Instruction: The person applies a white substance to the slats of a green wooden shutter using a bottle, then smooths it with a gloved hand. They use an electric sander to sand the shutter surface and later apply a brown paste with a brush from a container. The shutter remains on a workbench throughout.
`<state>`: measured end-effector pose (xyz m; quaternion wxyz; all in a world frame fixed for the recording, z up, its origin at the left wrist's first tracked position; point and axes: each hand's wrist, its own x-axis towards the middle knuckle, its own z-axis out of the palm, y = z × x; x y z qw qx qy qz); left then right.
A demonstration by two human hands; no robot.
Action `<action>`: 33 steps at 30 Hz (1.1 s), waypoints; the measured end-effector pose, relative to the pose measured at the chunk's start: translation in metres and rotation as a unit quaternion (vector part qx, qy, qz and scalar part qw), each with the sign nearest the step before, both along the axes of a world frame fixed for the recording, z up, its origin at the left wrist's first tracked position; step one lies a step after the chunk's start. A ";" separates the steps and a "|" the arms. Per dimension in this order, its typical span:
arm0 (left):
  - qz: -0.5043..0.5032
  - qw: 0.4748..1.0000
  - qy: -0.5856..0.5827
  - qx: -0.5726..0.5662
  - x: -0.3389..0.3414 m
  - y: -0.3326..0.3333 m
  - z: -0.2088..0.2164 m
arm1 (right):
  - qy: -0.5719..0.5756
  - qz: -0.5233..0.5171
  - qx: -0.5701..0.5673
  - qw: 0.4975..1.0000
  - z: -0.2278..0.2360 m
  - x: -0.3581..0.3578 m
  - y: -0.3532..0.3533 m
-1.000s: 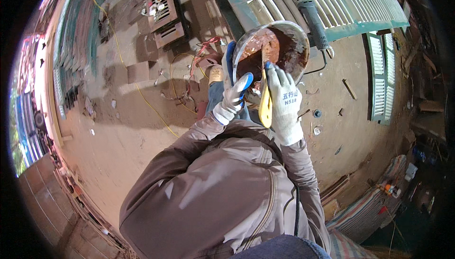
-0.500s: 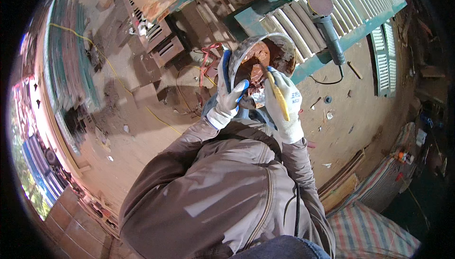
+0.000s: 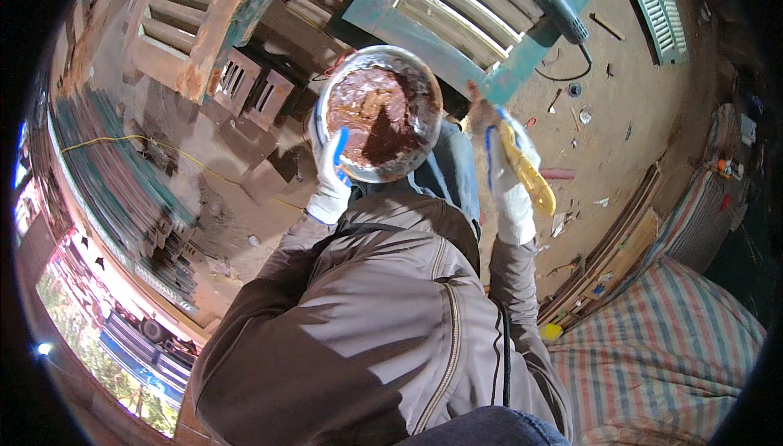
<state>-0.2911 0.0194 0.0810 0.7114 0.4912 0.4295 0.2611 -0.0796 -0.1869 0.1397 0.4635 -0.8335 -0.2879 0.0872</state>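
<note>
Right gloved hand [image 3: 502, 175] closes round a yellow-handled tool [image 3: 528, 174], held right of the paste bucket [image 3: 380, 174], apart from it; long axis slants, butt back-right, head forward-left toward louvred shutter [image 3: 469, 22]; head blurred, possibly a brush. Left gloved hand [image 3: 329, 183] clamps bucket wall, thumb over rim, mouth up

And it's white knit gloves [image 3: 332, 193] here, blue showing on the left thumb [image 3: 340, 146], cuffs snug! Now a grey-brown jacket [image 3: 351, 307], slightly shiny, long matching sleeves [image 3: 515, 283]; a pale zip [image 3: 450, 342] curves down its front, black cord [image 3: 506, 356] alongside, plus blue jeans [image 3: 454, 161].
</note>
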 end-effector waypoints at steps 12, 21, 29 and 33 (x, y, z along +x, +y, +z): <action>0.032 0.998 -0.006 -0.059 -0.048 0.026 -0.007 | -0.216 0.167 -0.354 0.895 -0.046 0.005 -0.016; -0.014 1.000 -0.007 -0.007 -0.086 0.030 -0.051 | -0.181 0.118 -0.288 0.933 -0.045 0.041 -0.009; 0.236 0.885 -0.132 -0.378 -0.035 0.049 0.008 | -0.197 0.108 -0.266 0.937 -0.045 0.029 -0.025; 0.009 0.997 -0.051 -0.055 -0.088 0.037 -0.065 | -0.264 0.134 -0.334 0.895 -0.049 0.031 -0.013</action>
